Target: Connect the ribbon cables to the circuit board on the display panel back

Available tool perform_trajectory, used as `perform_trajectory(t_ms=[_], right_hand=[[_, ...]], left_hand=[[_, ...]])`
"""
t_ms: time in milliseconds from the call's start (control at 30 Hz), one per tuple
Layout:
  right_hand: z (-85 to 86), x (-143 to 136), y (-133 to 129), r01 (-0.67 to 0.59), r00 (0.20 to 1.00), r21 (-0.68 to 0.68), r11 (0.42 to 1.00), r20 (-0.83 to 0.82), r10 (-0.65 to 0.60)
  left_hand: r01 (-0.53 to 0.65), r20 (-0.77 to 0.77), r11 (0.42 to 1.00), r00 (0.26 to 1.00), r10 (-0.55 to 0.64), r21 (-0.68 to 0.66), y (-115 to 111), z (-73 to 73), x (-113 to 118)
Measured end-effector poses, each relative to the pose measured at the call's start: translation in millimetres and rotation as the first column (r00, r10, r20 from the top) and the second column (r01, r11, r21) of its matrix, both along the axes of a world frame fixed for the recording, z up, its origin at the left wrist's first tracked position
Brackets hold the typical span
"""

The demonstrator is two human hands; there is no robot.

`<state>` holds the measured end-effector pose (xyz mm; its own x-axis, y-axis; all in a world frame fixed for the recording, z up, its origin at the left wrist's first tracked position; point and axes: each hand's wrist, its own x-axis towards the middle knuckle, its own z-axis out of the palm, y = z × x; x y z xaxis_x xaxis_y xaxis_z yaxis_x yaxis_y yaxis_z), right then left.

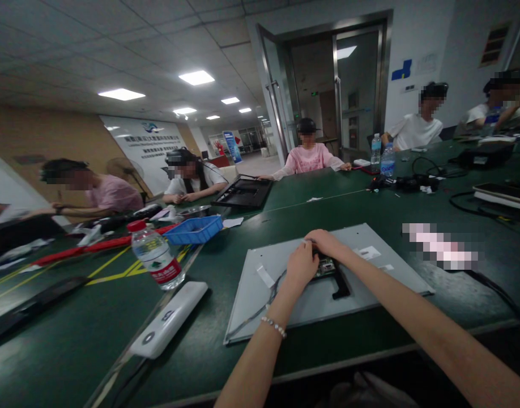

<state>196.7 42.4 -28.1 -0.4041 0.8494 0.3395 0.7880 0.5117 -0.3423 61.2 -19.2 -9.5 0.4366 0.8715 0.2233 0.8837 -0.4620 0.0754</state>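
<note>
A flat grey panel (281, 311), which looks like the back of a display, lies on the table in front of me. At its middle is a green circuit board (328, 267) in a black bracket (341, 286). My left hand (301, 263) is closed at the board's left side, next to a thin grey cable (273, 292) that runs down the panel. Over the board's far edge, my right hand (324, 243) is bent with fingers curled, meeting the left fingertips. Whatever lies between the fingers is hidden. White labels (367, 252) are stuck on the panel.
Left of the panel lie a white power bank (170, 320) with a cable, a red-capped water bottle (158, 258) and a blue tray (195, 230). A black frame (243, 192) lies farther off. Cables (495, 289) run at the right. Several people sit around the green table (217, 374).
</note>
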Motion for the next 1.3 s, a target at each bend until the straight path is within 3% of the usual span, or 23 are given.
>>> perform_trajectory(t_ms=[300, 733, 1067, 1300], right_hand=[[4.2, -4, -8, 0.066, 0.995, -0.015, 0.998, 0.073, -0.065], [-6.0, 1, 0, 0.039, 0.993, 0.059, 0.997, -0.11, -0.033], [2.9, 0, -8, 0.1, 0.995, 0.014, 0.995, -0.002, -0.1], [-5.1, 2, -4, 0.175, 0.984, -0.002, 0.985, -0.033, -0.175]], left_hand=[[-0.015, -0.003, 1.0, 1.0, 0.015, 0.003, -1, 1.1, 2], [0.008, 0.035, 1.0, 0.999, -0.008, 0.017, -4, 1.9, 0], [0.01, 0.016, 0.999, 1.0, -0.011, 0.049, -2, -2.2, 1], [0.009, 0.09, 1.0, 0.996, -0.011, 0.025, -2, -1.4, 0]])
